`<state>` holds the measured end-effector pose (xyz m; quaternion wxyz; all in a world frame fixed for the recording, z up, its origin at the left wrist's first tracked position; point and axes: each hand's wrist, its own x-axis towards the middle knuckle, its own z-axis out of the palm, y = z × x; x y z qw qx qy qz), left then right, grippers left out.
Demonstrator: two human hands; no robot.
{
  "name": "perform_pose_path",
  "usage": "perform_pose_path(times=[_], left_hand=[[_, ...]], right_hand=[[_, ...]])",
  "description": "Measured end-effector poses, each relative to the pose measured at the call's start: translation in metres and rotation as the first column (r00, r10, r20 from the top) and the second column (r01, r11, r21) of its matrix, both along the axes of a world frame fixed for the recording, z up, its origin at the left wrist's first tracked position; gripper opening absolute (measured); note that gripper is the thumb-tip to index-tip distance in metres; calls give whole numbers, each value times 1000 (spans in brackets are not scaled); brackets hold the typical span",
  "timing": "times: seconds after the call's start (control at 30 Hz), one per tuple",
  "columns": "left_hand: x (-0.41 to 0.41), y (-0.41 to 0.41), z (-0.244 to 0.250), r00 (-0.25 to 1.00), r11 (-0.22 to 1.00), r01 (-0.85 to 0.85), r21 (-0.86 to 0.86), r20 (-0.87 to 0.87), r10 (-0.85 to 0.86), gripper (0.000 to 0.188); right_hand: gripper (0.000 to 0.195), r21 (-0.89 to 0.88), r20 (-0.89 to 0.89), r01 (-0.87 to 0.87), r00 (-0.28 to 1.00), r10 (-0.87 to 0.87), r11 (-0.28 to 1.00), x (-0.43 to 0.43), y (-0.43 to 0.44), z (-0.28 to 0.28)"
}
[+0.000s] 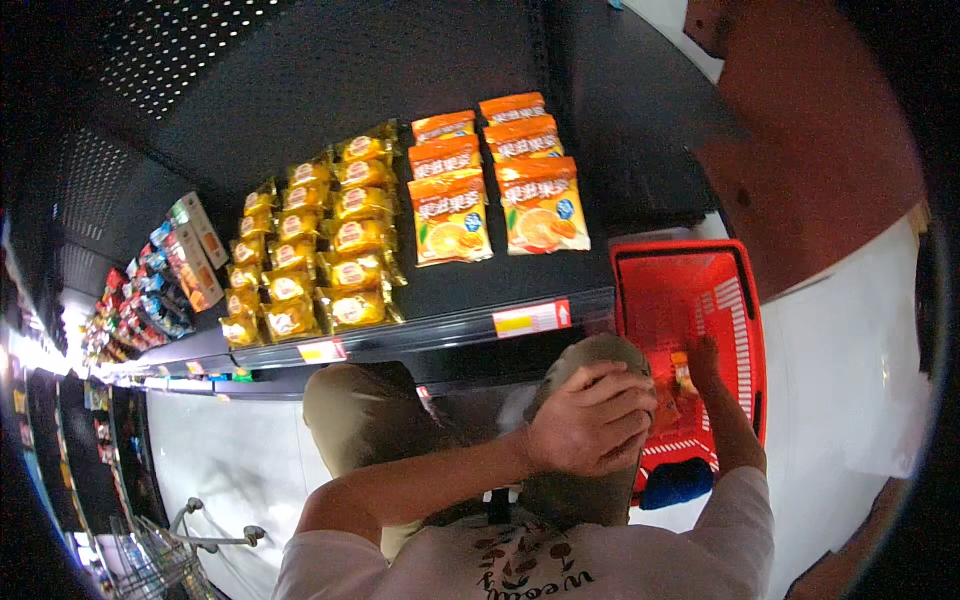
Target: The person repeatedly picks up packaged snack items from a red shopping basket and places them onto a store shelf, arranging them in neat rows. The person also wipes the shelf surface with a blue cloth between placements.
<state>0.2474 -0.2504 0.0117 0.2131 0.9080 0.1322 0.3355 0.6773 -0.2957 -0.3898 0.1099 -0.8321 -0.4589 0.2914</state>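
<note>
My left hand (596,420) rests across my right knee (600,356), its fingers bent over it and its palm hidden. Down inside the red plastic shopping basket (739,262) is my right hand (703,364), dark and blurred. Right beside its fingers shows an orange and white packet (681,371); whether they grip it cannot be told. More orange packaging (664,409) lies faintly visible at the basket's bottom. On the black shelf in front stand two rows of orange candy bags (546,210) with citrus pictures.
Left of the bags, rows of gold-wrapped snack cakes (352,270) fill the shelf, then boxes (193,262) and small packs. Price labels (532,319) line its front edge. A brown panel (810,150) rises at right. Behind left stands a metal shopping cart (165,555).
</note>
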Motion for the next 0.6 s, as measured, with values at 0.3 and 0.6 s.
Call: perform_pose_path(times=[0.3,0.6], left_hand=[[10,-3,-9,996,1000,6,17,89,-8,24],[9,-6,-8,992,1000,2,15,129,-4,16]], right_hand=[[18,-163,546,-430,711,444,888,52,-43,-24],[19,-60,488,-74,868,94,995,-9,-86,146]])
